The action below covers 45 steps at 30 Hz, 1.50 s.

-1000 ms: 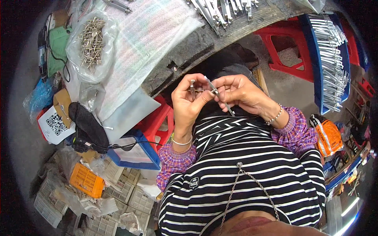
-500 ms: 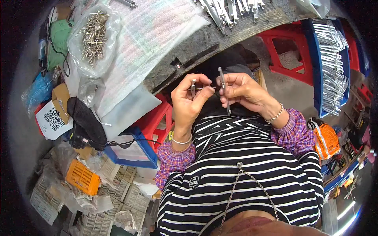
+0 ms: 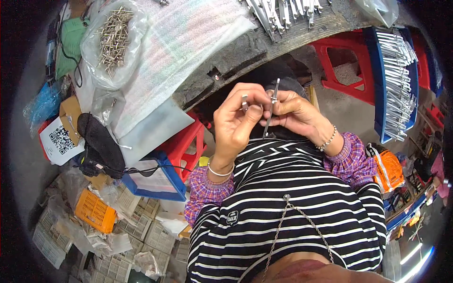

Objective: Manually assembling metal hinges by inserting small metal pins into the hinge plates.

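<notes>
My left hand (image 3: 231, 127) is closed around a small metal pin with a flat crosspiece (image 3: 244, 102), its crosspiece showing between the fingers. Pinched in my right hand (image 3: 299, 113) is a slim flat metal strip (image 3: 268, 125), standing nearly upright with a small fitting on its upper part. Both hands meet in front of my striped apron, just off the bench edge. The left fingertips are up against the strip, and they hide the pin's far end, so whether it sits in the strip cannot be made out.
On the dark bench (image 3: 236, 59) lie several metal strips (image 3: 283, 14) and a clear bag of metal pins (image 3: 115, 40) on foam sheeting (image 3: 184, 33). A blue bin full of strips (image 3: 398, 89) stands at right beside a red stool (image 3: 347, 66). Another blue bin (image 3: 177, 181) is at left.
My left hand has moved right and the gap between the hands has closed. The strip has tilted, its top now leaning right. The pin's shaft, seen before, is now mostly covered by fingers.
</notes>
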Motion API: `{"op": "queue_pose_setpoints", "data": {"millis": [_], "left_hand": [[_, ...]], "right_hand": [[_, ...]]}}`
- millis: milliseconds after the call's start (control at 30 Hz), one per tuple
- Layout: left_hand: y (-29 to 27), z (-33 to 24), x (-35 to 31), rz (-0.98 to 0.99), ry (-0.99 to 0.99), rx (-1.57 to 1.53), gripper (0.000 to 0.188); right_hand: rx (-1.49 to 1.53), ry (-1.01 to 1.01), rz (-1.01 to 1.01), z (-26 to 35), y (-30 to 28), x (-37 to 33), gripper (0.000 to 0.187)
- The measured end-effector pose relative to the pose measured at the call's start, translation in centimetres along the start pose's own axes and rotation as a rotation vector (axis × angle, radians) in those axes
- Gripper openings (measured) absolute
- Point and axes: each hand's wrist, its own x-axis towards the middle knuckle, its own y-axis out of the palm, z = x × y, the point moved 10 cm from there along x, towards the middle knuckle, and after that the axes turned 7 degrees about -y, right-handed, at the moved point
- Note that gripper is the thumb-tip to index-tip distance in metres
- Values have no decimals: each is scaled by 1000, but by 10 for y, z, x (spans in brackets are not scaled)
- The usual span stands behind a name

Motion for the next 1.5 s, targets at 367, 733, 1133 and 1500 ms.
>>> {"op": "queue_pose_setpoints", "data": {"millis": [367,733,1133,1500], "left_hand": [[-20,10,-11,-195,-61,308,15],[-11,-9,-15,-189,63,525,16],[-21,9,-8,-185,-125,320,13],[-29,12,-6,-208,-170,195,13]], "right_hand": [[56,-44,-82,6,-6,-4,22],[-209,-138,-201,18,-12,-9,19],[-861,-561,-305,60,4,-19,17],[-460,-296,-265,39,4,-10,17]]}}
